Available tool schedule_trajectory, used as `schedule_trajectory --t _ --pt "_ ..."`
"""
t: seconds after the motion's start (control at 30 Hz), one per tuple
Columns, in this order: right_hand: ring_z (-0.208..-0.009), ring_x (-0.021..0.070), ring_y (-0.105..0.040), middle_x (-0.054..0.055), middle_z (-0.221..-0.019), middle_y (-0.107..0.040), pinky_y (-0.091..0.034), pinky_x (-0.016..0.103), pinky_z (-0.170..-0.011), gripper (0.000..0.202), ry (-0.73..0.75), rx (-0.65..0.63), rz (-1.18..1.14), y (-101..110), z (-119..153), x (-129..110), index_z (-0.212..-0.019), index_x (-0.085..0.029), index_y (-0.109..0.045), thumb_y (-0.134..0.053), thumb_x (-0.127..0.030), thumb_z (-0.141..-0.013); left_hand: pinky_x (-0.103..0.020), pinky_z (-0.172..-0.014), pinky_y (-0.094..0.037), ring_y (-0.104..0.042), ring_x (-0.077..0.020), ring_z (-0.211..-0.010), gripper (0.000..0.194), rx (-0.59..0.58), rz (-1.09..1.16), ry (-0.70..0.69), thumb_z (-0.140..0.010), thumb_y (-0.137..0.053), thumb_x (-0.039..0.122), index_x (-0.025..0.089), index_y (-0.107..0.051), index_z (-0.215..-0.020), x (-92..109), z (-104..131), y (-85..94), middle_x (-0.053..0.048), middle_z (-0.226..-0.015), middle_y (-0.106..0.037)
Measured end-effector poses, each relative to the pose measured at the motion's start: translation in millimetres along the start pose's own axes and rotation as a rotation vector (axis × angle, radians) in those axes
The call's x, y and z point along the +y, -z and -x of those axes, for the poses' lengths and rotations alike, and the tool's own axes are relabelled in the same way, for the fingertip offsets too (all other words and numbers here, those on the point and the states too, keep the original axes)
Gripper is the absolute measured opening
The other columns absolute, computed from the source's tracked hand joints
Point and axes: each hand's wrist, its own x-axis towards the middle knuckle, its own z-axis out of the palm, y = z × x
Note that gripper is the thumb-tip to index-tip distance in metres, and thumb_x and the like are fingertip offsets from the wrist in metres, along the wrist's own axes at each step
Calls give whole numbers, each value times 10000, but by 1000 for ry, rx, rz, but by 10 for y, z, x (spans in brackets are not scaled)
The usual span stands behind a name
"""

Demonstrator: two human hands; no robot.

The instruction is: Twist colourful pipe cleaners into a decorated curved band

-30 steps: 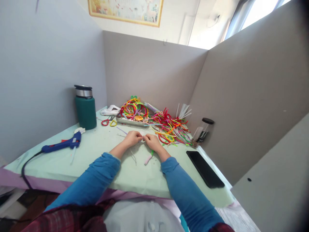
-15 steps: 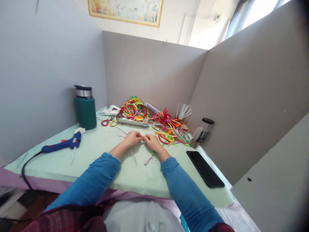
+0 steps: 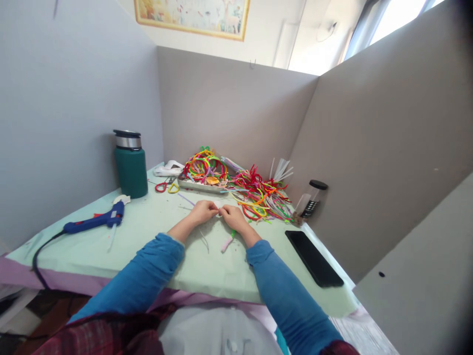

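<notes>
My left hand (image 3: 204,212) and my right hand (image 3: 232,217) meet fingertip to fingertip over the table. Both are closed in a pinch on a small white piece (image 3: 220,214) that looks like pipe cleaner; fingers cover most of it. Below my right hand lies a pink fuzzy piece (image 3: 227,244) with a green stem (image 3: 233,233). A thin white pipe cleaner (image 3: 204,240) rests on the table by my left wrist. Beyond that hand, a purple pipe cleaner (image 3: 185,199) shows partly.
A metal tray (image 3: 201,187) piled with coloured pipe cleaners stands at the back, with more heaped beside it (image 3: 260,192). At left are a green bottle (image 3: 131,170), a blue glue gun (image 3: 94,221) and scissors (image 3: 173,188). A phone (image 3: 314,259) and a clear jar (image 3: 311,201) are at right.
</notes>
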Motion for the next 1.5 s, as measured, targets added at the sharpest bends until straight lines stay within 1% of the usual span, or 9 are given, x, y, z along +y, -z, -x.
schedule_trajectory --t 0.33,0.73,1.5 --pt "-676 115 -521 18 -738 -646 -310 205 -588 298 -13 -10 10 19 12 -32 -762 -178 -649 -404 -319 -854 -235 -644 -391 -575 -160 -724 238 -7 -10 1 -705 -538 304 147 -696 -787 19 15 16 -43 -760 -675" --pt "-680 116 -521 22 -737 -643 -313 206 -599 304 -1 -16 19 5 7 -4 -776 -179 -651 -399 -326 -859 -232 -667 -406 -578 -160 -745 243 -9 -23 -3 -706 -535 304 154 -700 -802 19 15 14 -40 -785 -679" --pt "-689 120 -528 22 -749 -651 -322 207 -601 307 -16 -24 25 15 6 -25 -775 -181 -656 -402 -332 -861 -237 -657 -398 -578 -160 -734 231 -7 -7 -3 -704 -543 306 152 -696 -785 12 12 12 -45 -774 -681"
